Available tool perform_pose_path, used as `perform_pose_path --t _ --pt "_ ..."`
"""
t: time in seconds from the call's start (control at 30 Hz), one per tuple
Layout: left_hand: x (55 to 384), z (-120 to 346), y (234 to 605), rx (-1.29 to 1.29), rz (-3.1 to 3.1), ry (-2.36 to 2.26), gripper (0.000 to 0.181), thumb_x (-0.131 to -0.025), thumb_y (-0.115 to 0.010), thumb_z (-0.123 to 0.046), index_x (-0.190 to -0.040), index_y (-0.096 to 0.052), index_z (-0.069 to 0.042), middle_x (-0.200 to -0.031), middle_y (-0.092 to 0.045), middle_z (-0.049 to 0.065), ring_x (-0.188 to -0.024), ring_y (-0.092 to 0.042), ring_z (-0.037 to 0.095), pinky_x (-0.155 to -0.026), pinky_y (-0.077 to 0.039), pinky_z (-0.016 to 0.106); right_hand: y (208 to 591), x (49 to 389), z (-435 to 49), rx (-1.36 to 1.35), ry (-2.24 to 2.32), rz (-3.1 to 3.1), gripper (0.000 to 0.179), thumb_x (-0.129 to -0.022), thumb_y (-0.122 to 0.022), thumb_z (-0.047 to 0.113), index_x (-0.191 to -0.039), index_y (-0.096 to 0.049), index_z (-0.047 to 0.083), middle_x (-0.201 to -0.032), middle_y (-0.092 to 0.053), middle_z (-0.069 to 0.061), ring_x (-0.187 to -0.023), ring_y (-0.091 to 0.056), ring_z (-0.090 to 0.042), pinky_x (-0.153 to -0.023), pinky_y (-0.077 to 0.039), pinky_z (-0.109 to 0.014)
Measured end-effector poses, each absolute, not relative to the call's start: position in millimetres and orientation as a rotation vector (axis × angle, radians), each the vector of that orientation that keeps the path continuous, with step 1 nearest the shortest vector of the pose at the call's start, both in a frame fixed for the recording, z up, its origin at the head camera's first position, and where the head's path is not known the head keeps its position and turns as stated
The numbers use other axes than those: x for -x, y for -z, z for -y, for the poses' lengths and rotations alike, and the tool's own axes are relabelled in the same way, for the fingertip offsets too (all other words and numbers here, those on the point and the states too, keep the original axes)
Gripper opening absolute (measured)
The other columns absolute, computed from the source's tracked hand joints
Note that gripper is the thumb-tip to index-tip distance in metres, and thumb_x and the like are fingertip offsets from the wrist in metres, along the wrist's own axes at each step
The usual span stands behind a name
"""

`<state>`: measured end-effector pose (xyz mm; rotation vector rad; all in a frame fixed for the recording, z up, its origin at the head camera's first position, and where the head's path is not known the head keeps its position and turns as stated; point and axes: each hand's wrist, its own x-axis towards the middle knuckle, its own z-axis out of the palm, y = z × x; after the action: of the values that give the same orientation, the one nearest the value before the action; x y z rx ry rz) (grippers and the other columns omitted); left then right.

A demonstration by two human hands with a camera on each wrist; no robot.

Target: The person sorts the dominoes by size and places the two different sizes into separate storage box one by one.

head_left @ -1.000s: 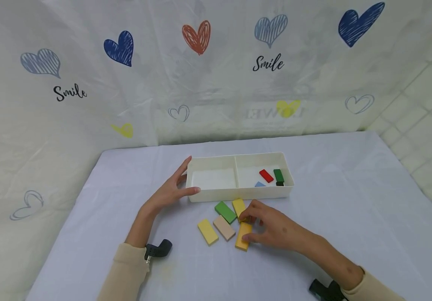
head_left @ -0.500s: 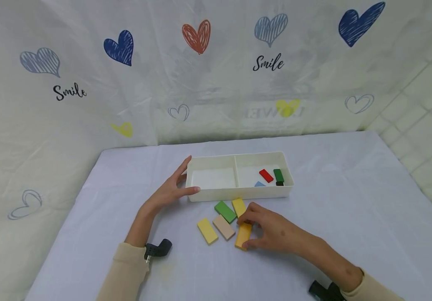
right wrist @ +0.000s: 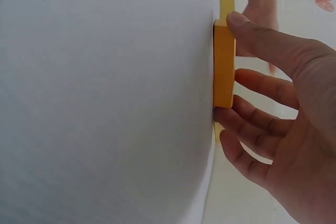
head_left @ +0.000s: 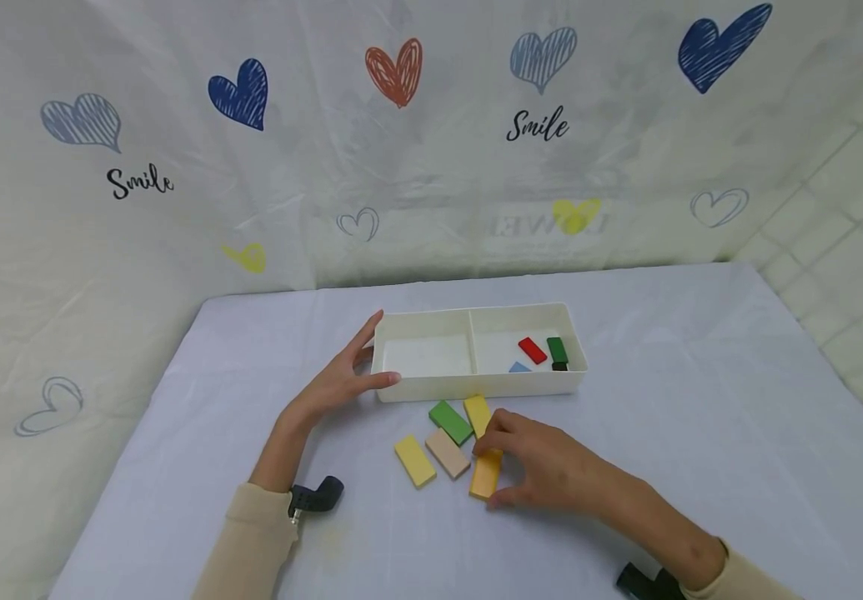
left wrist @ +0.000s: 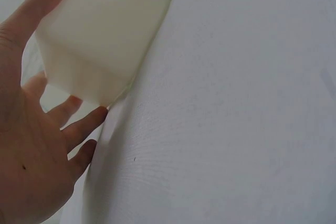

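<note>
In the head view, my left hand (head_left: 337, 383) holds the left end of a white two-compartment tray (head_left: 476, 387), thumb at the front and fingers along the end wall. The left wrist view shows those fingers spread against the tray (left wrist: 105, 30). My right hand (head_left: 551, 462) pinches an orange-yellow rectangular block (head_left: 484, 477) lengthwise, thumb at its near end and fingertips at the far end. In the right wrist view this block (right wrist: 224, 66) stays low at the cloth. A yellow block (head_left: 478, 413) lies just beyond, partly hidden by my right fingers.
A green block (head_left: 449, 422), a beige block (head_left: 447, 454) and a pale yellow block (head_left: 415, 462) lie on the white cloth. Inside the tray's right compartment are a red piece (head_left: 532, 350), a dark green piece (head_left: 557, 349), a blue piece (head_left: 519, 367) and a black piece (head_left: 559, 367).
My right hand has shifted slightly towards me, its thumb and fingertips settling on the two ends of the orange-yellow block. My left hand and the tray have stayed put.
</note>
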<state>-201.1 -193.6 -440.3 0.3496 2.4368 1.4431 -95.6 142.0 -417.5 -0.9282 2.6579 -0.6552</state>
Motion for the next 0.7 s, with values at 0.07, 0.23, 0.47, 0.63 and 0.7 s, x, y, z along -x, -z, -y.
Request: perform_pose_path --t 0.07,0.23,0.47,0.63,0.7 --pt "201.6 193.8 440.6 -0.349 -2.435 -1.449 0.099 -0.088 -0.081 -0.046 -0.156 -0.011 -0.065 -0.173 -0.021 -0.009 -0.159 -0.032 0.027 -0.121 -0.027 0.069 417.3 95.7 -142.4 0.964 0.635 -2.662 0.051 -0.076 -0.091 0.048 -0.119 -0.073 0.028 -0.112 -0.056 0.017 -0.103 -0.058 -0.003 -0.093 -0.057 -0.030" --pt "202.2 193.7 440.4 -0.360 -2.433 -1.454 0.099 -0.089 -0.080 -0.045 -0.157 -0.011 -0.063 -0.173 -0.021 -0.008 -0.159 -0.032 0.028 -0.121 -0.027 0.069 417.5 95.3 -142.3 0.981 0.611 -2.667 0.051 -0.078 -0.091 0.048 -0.121 -0.073 0.028 -0.113 -0.056 0.016 -0.103 -0.058 -0.004 -0.094 -0.057 -0.029" --pt "201.7 192.8 439.8 -0.359 -2.425 -1.452 0.098 -0.090 -0.080 -0.044 -0.158 -0.012 -0.062 -0.174 -0.022 -0.006 -0.159 -0.033 0.027 -0.121 -0.027 0.069 416.6 95.3 -141.7 0.948 0.631 -2.652 0.051 -0.079 -0.090 0.046 -0.124 -0.073 0.027 -0.114 -0.056 0.015 -0.104 -0.058 -0.004 -0.093 -0.058 -0.027" --pt "201.1 192.8 438.9 -0.357 -2.422 -1.455 0.098 -0.090 -0.079 -0.044 -0.158 -0.012 -0.062 -0.174 -0.021 -0.005 -0.159 -0.031 0.028 -0.121 -0.027 0.070 415.2 94.7 -141.8 0.957 0.653 -2.667 0.049 -0.081 -0.089 0.043 -0.125 -0.073 0.027 -0.115 -0.056 0.016 -0.105 -0.056 -0.003 -0.094 -0.058 -0.028" --pt "200.5 193.0 438.5 -0.356 -2.421 -1.458 0.098 -0.090 -0.080 -0.044 -0.158 -0.012 -0.062 -0.174 -0.021 -0.005 -0.159 -0.031 0.029 -0.121 -0.027 0.070 414.8 94.9 -141.8 0.964 0.675 -2.681 0.048 -0.081 -0.089 0.041 -0.125 -0.073 0.028 -0.115 -0.054 0.018 -0.104 -0.056 -0.001 -0.095 -0.057 -0.028"
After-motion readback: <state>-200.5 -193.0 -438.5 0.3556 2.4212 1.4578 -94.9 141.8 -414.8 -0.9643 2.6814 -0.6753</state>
